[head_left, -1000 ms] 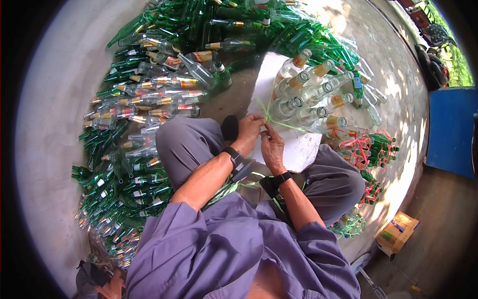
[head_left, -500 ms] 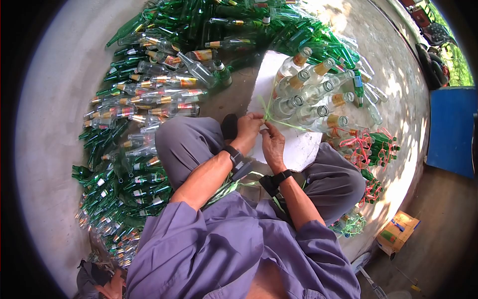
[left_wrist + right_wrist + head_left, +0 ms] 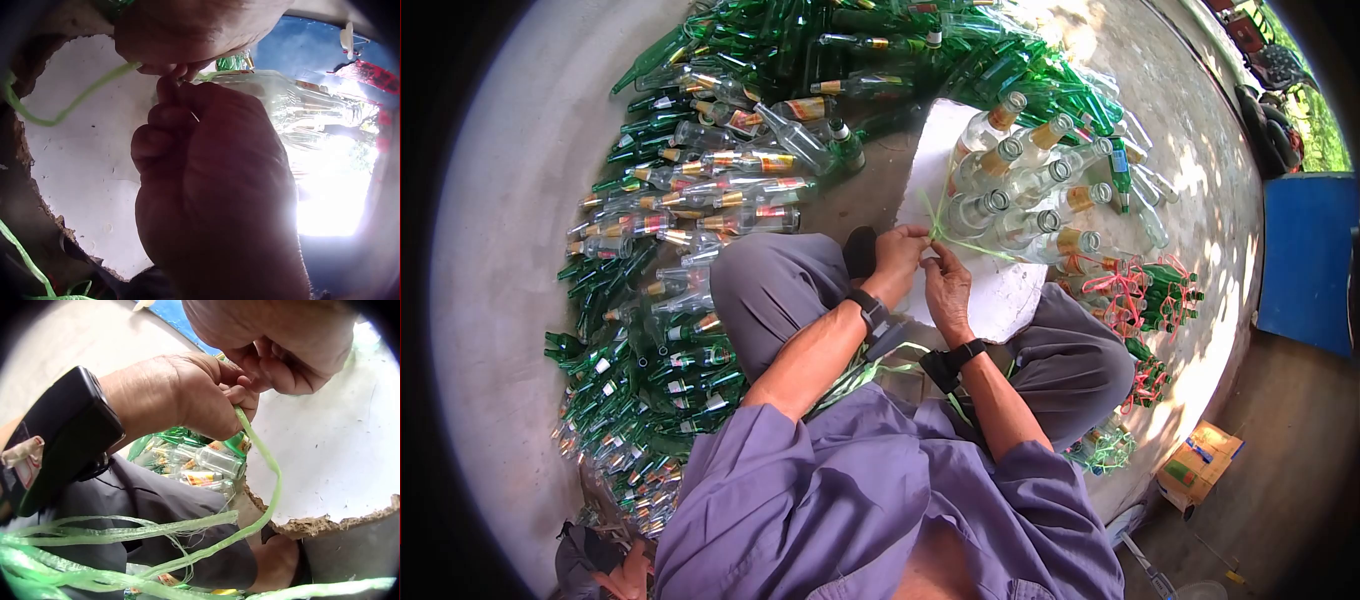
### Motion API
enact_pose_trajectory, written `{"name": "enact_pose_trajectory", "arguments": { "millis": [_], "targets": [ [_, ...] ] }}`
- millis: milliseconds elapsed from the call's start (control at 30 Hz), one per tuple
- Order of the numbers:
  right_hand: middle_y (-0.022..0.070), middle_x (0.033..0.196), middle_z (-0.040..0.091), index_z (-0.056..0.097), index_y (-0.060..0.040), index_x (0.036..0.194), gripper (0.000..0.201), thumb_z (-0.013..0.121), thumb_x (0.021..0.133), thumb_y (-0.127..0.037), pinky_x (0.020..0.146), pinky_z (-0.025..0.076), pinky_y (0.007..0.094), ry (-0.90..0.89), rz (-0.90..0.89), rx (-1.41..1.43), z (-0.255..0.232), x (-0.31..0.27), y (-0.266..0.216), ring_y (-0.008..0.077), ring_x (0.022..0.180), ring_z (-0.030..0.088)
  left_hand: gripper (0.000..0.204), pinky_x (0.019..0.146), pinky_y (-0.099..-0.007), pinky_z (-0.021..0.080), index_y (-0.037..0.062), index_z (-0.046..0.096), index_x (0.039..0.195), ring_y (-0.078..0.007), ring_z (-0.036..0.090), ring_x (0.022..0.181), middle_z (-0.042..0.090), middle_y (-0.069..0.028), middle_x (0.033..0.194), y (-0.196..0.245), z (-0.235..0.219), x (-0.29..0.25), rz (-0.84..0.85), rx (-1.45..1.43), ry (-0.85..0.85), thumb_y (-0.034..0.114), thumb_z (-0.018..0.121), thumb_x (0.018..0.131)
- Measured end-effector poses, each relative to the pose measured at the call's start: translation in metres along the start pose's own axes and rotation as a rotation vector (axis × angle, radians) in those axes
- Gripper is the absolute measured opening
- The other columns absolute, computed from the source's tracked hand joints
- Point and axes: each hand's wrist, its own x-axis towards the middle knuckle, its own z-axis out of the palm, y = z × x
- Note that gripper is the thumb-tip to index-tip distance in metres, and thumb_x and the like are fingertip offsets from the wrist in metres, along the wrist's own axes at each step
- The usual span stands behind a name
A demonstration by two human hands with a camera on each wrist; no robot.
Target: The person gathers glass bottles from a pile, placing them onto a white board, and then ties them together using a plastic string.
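Note:
My left hand [image 3: 897, 258] and right hand [image 3: 948, 298] meet at the near side of a group of upright clear glass bottles [image 3: 1020, 185]. Fingertips of both pinch a light green plastic twine [image 3: 975, 247] that runs around the bottles. At the fingers the twine crosses over itself, with loose ends sticking up; the knot itself is mostly hidden by the fingers. The bottles stand on a white board [image 3: 915, 205] with a ragged brown edge. In the right wrist view, a length of twine [image 3: 275, 481] hangs down from the left hand.
Many clear bottles [image 3: 740, 165] and green bottles [image 3: 690, 385] lie in heaps to the left and ahead. Bundles bound with red twine [image 3: 1120, 290] stand at the right, by my knee. More green twine [image 3: 870, 375] lies across my lap. A cardboard box [image 3: 1200, 465] sits farther right.
Both hands stay at the same crossing of the twine, with only slight finger movement. The bottles and board look unmoved.

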Motion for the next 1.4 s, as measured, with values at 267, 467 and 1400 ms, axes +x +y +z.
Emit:
{"name": "enact_pose_trajectory", "arguments": {
  "millis": [267, 467, 1400],
  "targets": [
    [0.0170, 0.092, 0.071, 0.061, 0.0059, 0.121, 0.035, 0.054, 0.089, -0.005, 0.075, 0.052, 0.0325, -0.007, 0.009, -0.017, 0.000, 0.000, 0.006, 0.0208, 0.081, 0.068, 0.011, 0.045, -0.0223, 0.036, 0.0003, 0.067, 0.094, -0.0068, 0.046, 0.052, 0.056, 0.0009, 0.068, 0.001, 0.001, 0.001, 0.022, -0.013, -0.002, 0.001, 0.065, 0.083],
    [0.0177, 0.091, 0.071, 0.061, 0.0063, 0.122, 0.036, 0.054, 0.089, -0.006, 0.074, 0.052, 0.0328, 0.001, -0.020, -0.016, 0.000, 0.000, 0.006, 0.0217, 0.079, 0.067, 0.010, 0.046, -0.0242, 0.039, -0.0003, 0.067, 0.091, -0.0076, 0.048, 0.052, 0.057, 0.0001, 0.067, -0.001, 0.000, 0.001, 0.030, -0.051, -0.018, 0.001, 0.064, 0.082],
    [-0.0027, 0.070, 0.062, 0.073, 0.0018, 0.104, 0.023, 0.059, 0.090, -0.011, 0.047, 0.035, 0.0205, 0.109, 0.149, 0.199, 0.004, 0.017, -0.007, 0.0028, 0.054, 0.045, 0.035, 0.046, -0.0182, 0.034, 0.0060, 0.060, 0.114, -0.0046, 0.048, 0.060, 0.058, 0.0019, 0.092, 0.011, -0.005, -0.007, 0.063, -0.051, -0.201, -0.004, 0.060, 0.081]
  ]
}}
